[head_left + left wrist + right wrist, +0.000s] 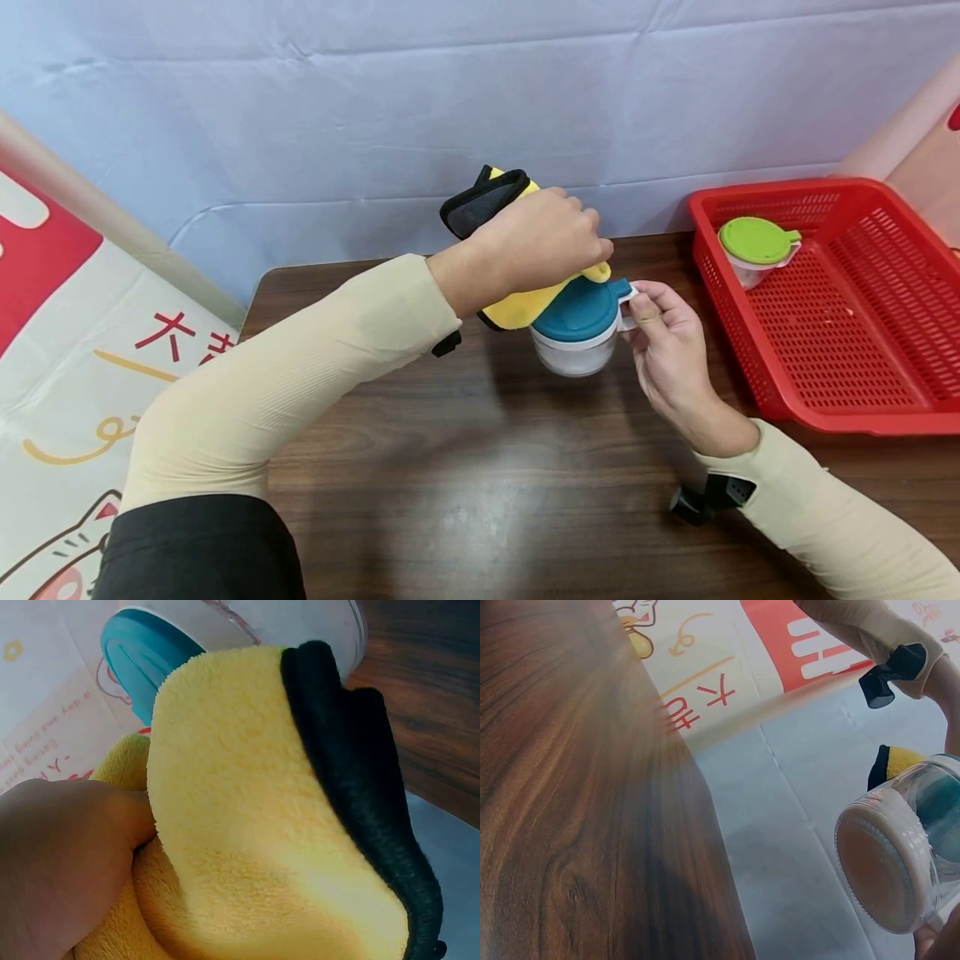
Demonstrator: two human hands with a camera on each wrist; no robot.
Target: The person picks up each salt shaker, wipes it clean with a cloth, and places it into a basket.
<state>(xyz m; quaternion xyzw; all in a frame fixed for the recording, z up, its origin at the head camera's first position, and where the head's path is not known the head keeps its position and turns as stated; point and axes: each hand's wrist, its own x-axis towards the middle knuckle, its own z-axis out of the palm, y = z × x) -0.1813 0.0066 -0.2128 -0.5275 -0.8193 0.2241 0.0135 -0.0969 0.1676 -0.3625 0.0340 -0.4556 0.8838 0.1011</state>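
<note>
My right hand [670, 354] pinches the white handle of a clear seasoning jar [573, 358] with a teal lid [573, 312]. A yellow cloth [519, 310] with a grey side and black edging is bunched in my left hand [536, 237], over the lid's far left part. The left wrist view shows the cloth [225, 742] close up, hiding much of the jar, with part of the left hand [67, 855] gripping its folds. In the right wrist view the jar [881, 862] shows its round base, raised off the table. The left fingertips are hidden.
A red perforated basket [780, 367] stands at the right of the brown wooden table [450, 500]. Inside its far left corner is a similar jar with a green lid [757, 240]. Behind the table hangs a pale sheet [375, 125]; a printed cloth [67, 350] is on the left.
</note>
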